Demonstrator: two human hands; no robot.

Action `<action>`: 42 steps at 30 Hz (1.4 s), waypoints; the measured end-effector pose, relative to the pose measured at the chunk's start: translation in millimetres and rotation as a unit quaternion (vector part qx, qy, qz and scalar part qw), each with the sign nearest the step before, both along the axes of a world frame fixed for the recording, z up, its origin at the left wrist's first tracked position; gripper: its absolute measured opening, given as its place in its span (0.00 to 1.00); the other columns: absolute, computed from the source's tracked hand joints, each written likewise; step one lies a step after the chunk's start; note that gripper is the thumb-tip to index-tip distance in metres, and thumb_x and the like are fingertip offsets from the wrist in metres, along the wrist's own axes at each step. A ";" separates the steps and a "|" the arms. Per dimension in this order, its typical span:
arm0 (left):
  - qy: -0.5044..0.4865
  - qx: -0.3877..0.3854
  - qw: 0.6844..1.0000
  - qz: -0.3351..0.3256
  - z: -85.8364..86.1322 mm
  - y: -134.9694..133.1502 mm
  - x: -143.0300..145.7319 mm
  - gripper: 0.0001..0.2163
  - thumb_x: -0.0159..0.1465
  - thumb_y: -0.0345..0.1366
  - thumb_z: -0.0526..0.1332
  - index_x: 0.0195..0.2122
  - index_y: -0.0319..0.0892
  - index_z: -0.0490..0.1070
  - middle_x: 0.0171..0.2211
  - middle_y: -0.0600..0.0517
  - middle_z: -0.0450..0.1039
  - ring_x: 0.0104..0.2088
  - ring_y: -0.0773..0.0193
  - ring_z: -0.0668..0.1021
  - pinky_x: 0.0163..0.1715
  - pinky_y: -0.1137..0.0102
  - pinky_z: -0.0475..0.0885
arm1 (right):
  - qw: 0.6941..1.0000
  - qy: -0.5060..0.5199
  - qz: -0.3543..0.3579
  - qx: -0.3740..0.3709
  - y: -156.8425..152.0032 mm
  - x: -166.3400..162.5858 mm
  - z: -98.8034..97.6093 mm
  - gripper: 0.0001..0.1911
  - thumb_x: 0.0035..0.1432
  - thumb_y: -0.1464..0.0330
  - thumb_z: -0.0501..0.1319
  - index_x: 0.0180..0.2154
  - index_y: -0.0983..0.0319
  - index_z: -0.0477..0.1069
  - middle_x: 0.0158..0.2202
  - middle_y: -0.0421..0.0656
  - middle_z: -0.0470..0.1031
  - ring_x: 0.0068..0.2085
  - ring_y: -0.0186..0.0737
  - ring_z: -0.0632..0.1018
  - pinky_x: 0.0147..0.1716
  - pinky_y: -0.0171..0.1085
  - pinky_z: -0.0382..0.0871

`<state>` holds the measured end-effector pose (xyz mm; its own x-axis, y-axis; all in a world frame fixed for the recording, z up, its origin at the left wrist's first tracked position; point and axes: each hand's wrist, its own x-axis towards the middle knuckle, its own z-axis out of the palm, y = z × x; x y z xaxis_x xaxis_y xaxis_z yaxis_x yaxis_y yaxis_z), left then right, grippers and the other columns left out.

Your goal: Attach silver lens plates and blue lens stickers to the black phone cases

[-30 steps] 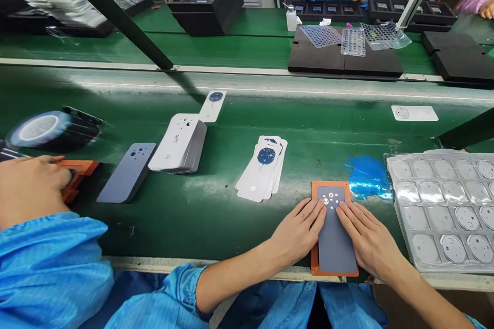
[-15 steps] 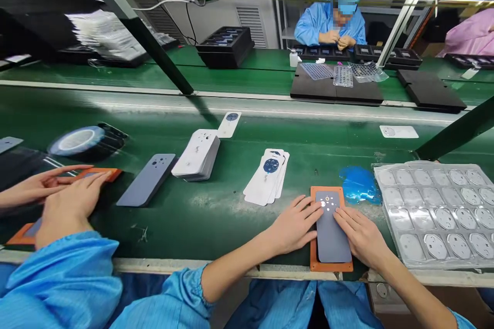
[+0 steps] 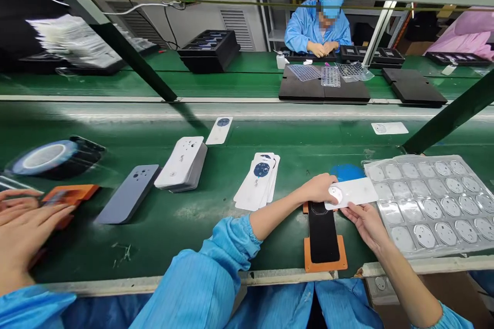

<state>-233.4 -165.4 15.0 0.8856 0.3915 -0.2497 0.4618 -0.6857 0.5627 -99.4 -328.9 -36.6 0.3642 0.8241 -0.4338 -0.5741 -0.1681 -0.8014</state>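
Observation:
My left hand (image 3: 319, 187) grips the left end of a thin white phone back panel (image 3: 357, 191), beside a round white patch. My right hand (image 3: 363, 220) pinches its lower edge between thumb and fingers. The panel is held sideways above the far end of an orange fixture (image 3: 324, 266). Inside that fixture lies a bare black bed (image 3: 323, 241), its far end partly covered. Behind my hands is a crumpled blue film (image 3: 349, 171). To the right sits a clear tray (image 3: 409, 189) with round white discs in several pockets.
White cards with dark circles (image 3: 254, 185) lie left of my arm. Farther left are a stack of white panels (image 3: 179, 162), a grey phone panel (image 3: 129, 193) and a tape roll (image 3: 46, 158). A co-worker's hands (image 3: 27, 231) rest over another orange fixture (image 3: 83, 193). A slanted post (image 3: 443, 118) stands right.
The grey panel that lay in the fixture under my hands is gone from it, exposing the black bed. My hands have lifted and now hold a white panel. The camera view shifted slightly.

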 end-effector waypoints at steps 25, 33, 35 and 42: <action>0.083 -0.040 0.994 -0.054 -0.6 28.0 17.1 0.21 0.53 0.44 0.71 0.45 0.40 0.74 0.45 0.47 0.77 0.42 0.57 0.78 0.33 0.71 0.66 | 0.998 -0.001 -0.050 -0.030 -5.6 9.9 -0.4 0.17 0.45 0.67 0.77 0.33 0.64 0.73 0.33 0.42 0.80 0.35 0.37 0.82 0.44 0.37 0.81; 0.122 -0.047 0.991 -0.025 4.9 28.0 33.2 0.24 0.45 0.43 0.76 0.42 0.39 0.75 0.40 0.46 0.79 0.39 0.53 0.79 0.34 0.68 0.69 | 0.999 -0.012 -0.043 -0.021 -7.4 4.5 0.2 0.16 0.45 0.67 0.76 0.35 0.64 0.74 0.36 0.43 0.81 0.37 0.39 0.83 0.45 0.38 0.81; 0.097 -0.039 0.994 -0.019 14.1 22.6 22.8 0.27 0.47 0.43 0.75 0.47 0.40 0.74 0.45 0.46 0.78 0.44 0.53 0.79 0.38 0.69 0.70 | 0.999 -0.023 -0.035 -0.015 -7.6 6.3 0.9 0.17 0.45 0.66 0.77 0.35 0.63 0.75 0.36 0.43 0.81 0.38 0.40 0.83 0.44 0.37 0.81; -0.195 -0.026 0.957 0.212 51.6 33.2 -69.7 0.29 0.61 0.53 0.63 0.60 0.44 0.65 0.54 0.45 0.73 0.52 0.55 0.76 0.50 0.66 0.70 | 0.989 -0.085 -0.043 0.113 82.7 43.5 80.7 0.15 0.43 0.71 0.76 0.33 0.64 0.75 0.36 0.45 0.81 0.36 0.39 0.82 0.41 0.35 0.82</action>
<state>-303.1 -132.2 66.6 0.6801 0.7321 0.0389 0.4393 -0.4494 0.7779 -55.9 -246.2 44.0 0.4886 0.8563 -0.1675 -0.4314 0.0702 -0.8994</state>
